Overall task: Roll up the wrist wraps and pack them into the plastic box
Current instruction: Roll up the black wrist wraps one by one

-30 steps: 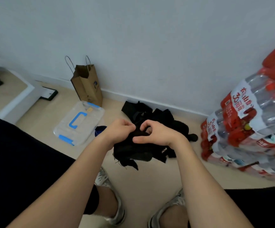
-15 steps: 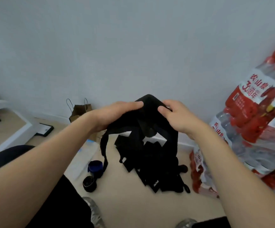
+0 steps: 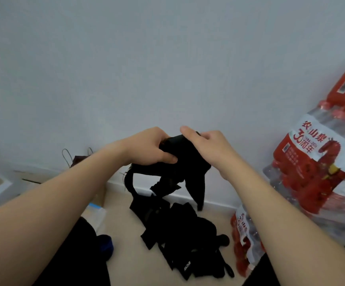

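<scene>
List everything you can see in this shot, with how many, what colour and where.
wrist wrap: one, black, held up in front of the wall, ends hanging down
wrap pile: count unclear, black, on the floor below the hands
rolled wrap: one, blue, on the floor left of the pile
plastic box: one, clear with blue trim, floor at left, mostly hidden by the left forearm
paper bag: one, brown, against the wall, partly hidden
bottled water packs: several, red labels, stacked at right
left hand: grips the wrist wrap
right hand: grips the wrist wrap
</scene>
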Available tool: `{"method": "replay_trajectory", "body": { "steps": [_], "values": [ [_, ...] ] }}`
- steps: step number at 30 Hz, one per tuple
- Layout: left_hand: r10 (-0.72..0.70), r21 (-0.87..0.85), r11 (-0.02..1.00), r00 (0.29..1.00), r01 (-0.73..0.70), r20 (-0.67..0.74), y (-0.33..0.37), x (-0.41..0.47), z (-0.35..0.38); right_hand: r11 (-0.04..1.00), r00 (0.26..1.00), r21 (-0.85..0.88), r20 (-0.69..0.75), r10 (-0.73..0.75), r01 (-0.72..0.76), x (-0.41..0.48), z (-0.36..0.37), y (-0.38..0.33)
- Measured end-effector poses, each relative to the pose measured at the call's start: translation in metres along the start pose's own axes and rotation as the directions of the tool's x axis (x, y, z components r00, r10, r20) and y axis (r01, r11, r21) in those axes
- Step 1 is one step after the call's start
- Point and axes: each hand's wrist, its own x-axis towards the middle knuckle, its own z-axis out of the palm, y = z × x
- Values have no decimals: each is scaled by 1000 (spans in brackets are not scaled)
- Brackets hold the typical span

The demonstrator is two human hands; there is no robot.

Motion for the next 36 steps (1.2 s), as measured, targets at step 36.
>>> {"method": "replay_trajectory", "body": {
  "steps": [36],
  "values": [
    [-36, -167, 985, 999, 40, 28, -21, -15, -26, 951, 853, 307, 507, -126, -42, 13, 5, -4]
  ]
}}
